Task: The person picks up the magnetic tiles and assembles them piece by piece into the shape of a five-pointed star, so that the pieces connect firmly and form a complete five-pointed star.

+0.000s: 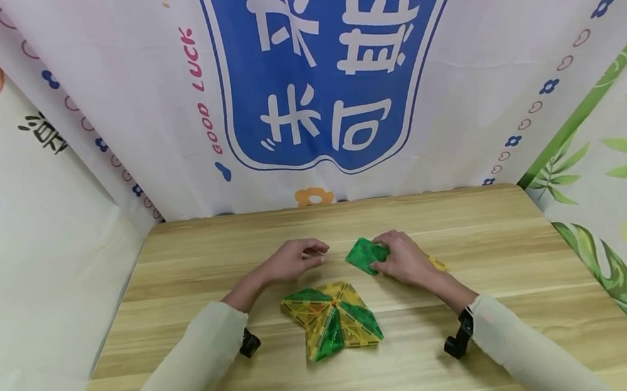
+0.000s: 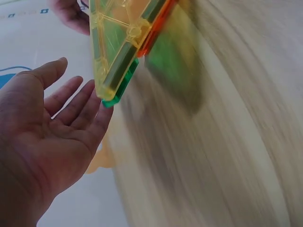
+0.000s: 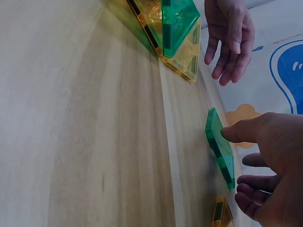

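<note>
The right hand (image 1: 407,261) pinches a green triangular tile (image 1: 366,256) between thumb and curled fingers, holding it tilted just above the wooden table (image 1: 463,219), a little past the table's middle toward its far edge. In the right wrist view the thumb tip (image 3: 228,134) rests on the tile's face. A small yellow tile (image 1: 438,264) lies half hidden under that hand.

The left hand (image 1: 296,259) is empty, its fingers relaxed and slightly bent, hovering close to the left of the green tile without touching it.

Nearer the front edge, at the middle, lies a joined cluster of yellow and green triangular tiles (image 1: 332,319), flat on the wood, apart from both hands.

Behind the far edge hangs a white cloth backdrop (image 1: 503,45) with pink letters reading "GOOD LUCK" (image 1: 200,93) and a blue panel (image 1: 334,61) of large white Chinese characters, seen upside down.
</note>
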The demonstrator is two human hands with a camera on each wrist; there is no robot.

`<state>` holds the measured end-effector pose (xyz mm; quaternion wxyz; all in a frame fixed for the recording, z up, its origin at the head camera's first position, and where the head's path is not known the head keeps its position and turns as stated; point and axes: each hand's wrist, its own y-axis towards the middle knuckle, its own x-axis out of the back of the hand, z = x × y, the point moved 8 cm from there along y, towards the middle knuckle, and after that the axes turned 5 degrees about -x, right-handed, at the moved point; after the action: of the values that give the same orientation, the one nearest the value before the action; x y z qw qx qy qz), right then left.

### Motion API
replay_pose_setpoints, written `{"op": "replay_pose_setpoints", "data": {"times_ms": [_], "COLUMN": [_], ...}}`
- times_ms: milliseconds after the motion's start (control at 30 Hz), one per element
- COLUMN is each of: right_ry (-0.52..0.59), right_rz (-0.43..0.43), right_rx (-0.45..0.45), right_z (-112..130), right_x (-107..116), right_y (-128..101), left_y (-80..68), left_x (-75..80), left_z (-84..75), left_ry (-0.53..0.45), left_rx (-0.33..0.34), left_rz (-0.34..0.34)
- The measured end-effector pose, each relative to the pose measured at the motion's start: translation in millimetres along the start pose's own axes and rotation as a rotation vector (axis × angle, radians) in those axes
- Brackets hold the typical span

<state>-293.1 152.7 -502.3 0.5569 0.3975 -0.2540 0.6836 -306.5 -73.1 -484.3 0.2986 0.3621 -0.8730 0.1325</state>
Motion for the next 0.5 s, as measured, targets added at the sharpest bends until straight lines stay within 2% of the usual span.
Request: {"op": "replay_pose_setpoints", "data": {"times_ms": [133, 233, 367, 500], "right_ry": [0.013, 0.032, 0.063, 0.090], "right_rz": [0.038, 0.035, 0.025, 0.020], "right_rx": [-0.024, -0.032, -0.045, -0.048], "right_z": [-4, -3, 0, 3], "right_x": [-6, -8, -10, -14], "right_y": [3, 7, 13, 19], "left_y": [10.2, 15.5, 22.4, 28.9], "left_x": [-6.9, -10.6, -13.7, -16.6], "left_z": [10.2, 16.1, 20.0, 20.8], "left_ry": [-0.129, -0.218, -0.275, -0.308], "left_rx": [0.098, 0.161, 0.202, 0.215], "left_rz": [0.041, 0.047, 0.037, 0.026]}}
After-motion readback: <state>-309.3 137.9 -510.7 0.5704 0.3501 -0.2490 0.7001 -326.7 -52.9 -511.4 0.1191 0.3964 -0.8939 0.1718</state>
